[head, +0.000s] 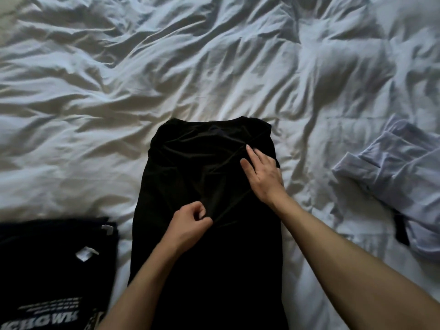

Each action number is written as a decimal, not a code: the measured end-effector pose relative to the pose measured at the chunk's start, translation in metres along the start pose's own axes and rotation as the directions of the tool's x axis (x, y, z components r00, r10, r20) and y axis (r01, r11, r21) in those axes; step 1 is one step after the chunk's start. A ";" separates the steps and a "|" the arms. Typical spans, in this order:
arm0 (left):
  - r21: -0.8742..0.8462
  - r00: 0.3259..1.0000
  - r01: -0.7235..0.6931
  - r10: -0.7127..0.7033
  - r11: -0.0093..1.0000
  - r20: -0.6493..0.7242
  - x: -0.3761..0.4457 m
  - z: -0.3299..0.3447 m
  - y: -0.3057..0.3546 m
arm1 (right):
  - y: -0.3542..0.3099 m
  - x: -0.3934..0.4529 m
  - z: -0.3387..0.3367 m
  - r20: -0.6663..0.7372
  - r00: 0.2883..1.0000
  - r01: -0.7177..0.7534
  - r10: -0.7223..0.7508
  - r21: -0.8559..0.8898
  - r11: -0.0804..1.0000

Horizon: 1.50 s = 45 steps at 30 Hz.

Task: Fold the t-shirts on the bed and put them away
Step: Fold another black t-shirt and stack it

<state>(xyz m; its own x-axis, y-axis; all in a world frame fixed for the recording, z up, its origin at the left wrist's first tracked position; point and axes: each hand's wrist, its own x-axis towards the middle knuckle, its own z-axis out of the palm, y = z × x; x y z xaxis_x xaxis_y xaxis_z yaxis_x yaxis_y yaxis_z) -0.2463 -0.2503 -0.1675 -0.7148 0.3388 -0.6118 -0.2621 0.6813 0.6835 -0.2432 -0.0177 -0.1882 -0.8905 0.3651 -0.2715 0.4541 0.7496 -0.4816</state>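
My left hand (190, 222) pinches a fold of the black t-shirt (209, 210) near its middle, while my right hand (262, 172) lies flat with straight fingers on its upper right part. The shirt lies lengthwise on the bed (166, 67), collar away from me, between a dark printed t-shirt (47, 270) and a crumpled pale blue garment (392, 175), with rumpled white bedding wide open beyond the collar.

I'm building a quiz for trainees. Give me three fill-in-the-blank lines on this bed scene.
1. The left hand pinches the ____ shirt.
2. The right hand rests ____ on that shirt.
3. The crumpled shirt to the right is pale ____.

Missing: black; flat; blue
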 end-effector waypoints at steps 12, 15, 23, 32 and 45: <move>0.205 0.950 0.246 -0.194 0.947 -0.244 0.023 0.027 0.042 | 0.008 -0.044 0.037 -0.161 0.984 0.006 -0.075 -0.395 0.919; 0.258 0.942 0.265 -0.192 0.929 -0.276 0.010 0.019 0.032 | 0.022 -0.053 0.038 -0.128 0.992 -0.034 -0.022 -0.417 0.908; 0.444 0.755 -0.183 0.414 0.877 -0.508 0.066 -0.069 0.005 | 0.007 -0.016 0.002 -0.328 0.909 0.112 -0.257 -0.402 0.909; -0.321 0.956 0.022 -0.114 0.947 -0.270 0.147 -0.108 0.025 | 0.029 0.024 0.021 -0.154 0.974 0.081 -0.169 -0.461 0.884; -0.123 0.854 -0.220 0.130 0.968 -0.504 0.210 -0.134 0.051 | 0.016 0.113 -0.030 -0.302 0.945 -0.122 0.126 0.033 0.992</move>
<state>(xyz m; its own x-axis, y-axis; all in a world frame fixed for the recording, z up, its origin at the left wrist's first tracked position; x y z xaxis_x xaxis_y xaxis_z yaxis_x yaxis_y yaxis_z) -0.4966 -0.2314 -0.2071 -0.9711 0.0513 -0.2330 -0.1761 0.5048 0.8451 -0.3373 0.0517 -0.2012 -0.7923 0.6066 -0.0656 0.5603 0.6808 -0.4719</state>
